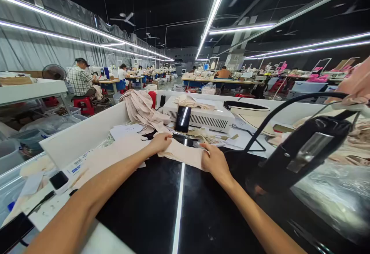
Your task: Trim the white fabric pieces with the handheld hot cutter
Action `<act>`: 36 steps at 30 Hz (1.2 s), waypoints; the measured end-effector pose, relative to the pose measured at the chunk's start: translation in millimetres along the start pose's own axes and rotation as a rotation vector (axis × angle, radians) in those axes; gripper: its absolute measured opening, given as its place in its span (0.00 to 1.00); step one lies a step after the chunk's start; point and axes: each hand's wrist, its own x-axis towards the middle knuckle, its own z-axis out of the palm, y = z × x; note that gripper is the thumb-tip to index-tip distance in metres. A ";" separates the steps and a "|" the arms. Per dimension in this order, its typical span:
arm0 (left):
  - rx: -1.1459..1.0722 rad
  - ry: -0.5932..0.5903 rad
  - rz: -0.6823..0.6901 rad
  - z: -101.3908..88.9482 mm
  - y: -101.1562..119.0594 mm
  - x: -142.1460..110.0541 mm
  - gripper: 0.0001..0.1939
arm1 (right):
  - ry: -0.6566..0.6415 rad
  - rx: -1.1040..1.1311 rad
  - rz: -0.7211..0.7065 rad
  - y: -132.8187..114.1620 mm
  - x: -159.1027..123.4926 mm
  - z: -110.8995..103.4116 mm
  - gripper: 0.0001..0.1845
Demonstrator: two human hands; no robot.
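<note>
A pale pink fabric piece (pixel 185 153) stretches between my two hands over the glossy black work surface (pixel 150 207). My left hand (pixel 161 143) is closed on its left end, fingers pinched together. Its right end is gripped by my right hand (pixel 213 159), thumb and fingers pressed on the edge. More pale pink fabric (pixel 115 155) lies flat to the left, partly under my left forearm. Beyond my left hand, a heap of pleated pink fabric (pixel 143 109) hangs over the white side wall.
A phone (pixel 183 119) leans against a white vented box (pixel 202 113) at the back. A black device with a thick cable (pixel 306 150) stands at right beside clear plastic bags (pixel 338 196). A white partition (pixel 83 138) borders the left. Farther off, people sit at sewing tables.
</note>
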 end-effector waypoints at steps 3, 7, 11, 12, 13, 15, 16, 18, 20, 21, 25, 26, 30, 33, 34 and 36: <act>0.024 -0.042 -0.022 -12.0 -2.4 -7.8 0.20 | -0.024 0.000 0.010 -4.3 -5.9 -7.7 0.15; 0.112 -0.074 -0.032 -56.7 -11.6 -24.1 0.20 | -0.037 0.053 -0.018 -17.4 -18.5 -23.1 0.21; 0.288 -0.023 -0.095 -111.1 -32.8 -49.4 0.19 | -0.040 0.135 -0.042 -32.9 -35.6 -32.9 0.20; 0.333 -0.005 -0.122 -121.4 -39.2 -57.0 0.18 | -0.043 0.158 -0.051 -36.6 -39.9 -34.0 0.20; 0.372 0.007 -0.151 -129.4 -45.7 -64.8 0.19 | -0.046 0.180 -0.061 -40.2 -44.0 -34.7 0.20; 0.434 0.019 -0.204 -138.2 -57.7 -79.9 0.19 | -0.054 0.221 -0.081 -47.1 -51.4 -35.5 0.19; 0.454 0.023 -0.224 -139.5 -62.8 -86.6 0.19 | -0.058 0.239 -0.090 -50.5 -54.6 -35.9 0.18; 0.475 0.038 -0.247 -137.7 -70.4 -97.3 0.19 | -0.068 0.267 -0.104 -57.1 -60.8 -37.0 0.17; 0.480 0.064 -0.249 -133.5 -74.9 -104.2 0.19 | -0.083 0.285 -0.115 -63.8 -67.0 -38.9 0.16; 0.478 0.078 -0.245 -131.4 -76.1 -106.4 0.19 | -0.092 0.292 -0.120 -67.2 -70.2 -40.1 0.16; 0.461 0.125 -0.216 -127.0 -78.7 -111.0 0.19 | -0.138 0.319 -0.132 -80.5 -82.9 -45.3 0.15; 0.457 0.133 -0.210 -126.8 -79.1 -111.8 0.18 | -0.154 0.330 -0.133 -83.6 -85.7 -46.2 0.15; 0.446 0.150 -0.202 -127.3 -79.8 -114.3 0.18 | -0.208 0.369 -0.146 -95.1 -93.5 -46.0 0.13; 0.435 0.160 -0.202 -127.2 -78.0 -113.0 0.18 | -0.232 0.386 -0.151 -103.2 -98.5 -43.6 0.15; 0.429 0.163 -0.202 -126.7 -76.9 -112.0 0.18 | -0.243 0.394 -0.152 -105.9 -100.4 -43.1 0.15; 0.414 0.169 -0.201 -124.7 -74.5 -109.4 0.18 | -0.269 0.415 -0.152 -110.7 -104.3 -42.8 0.16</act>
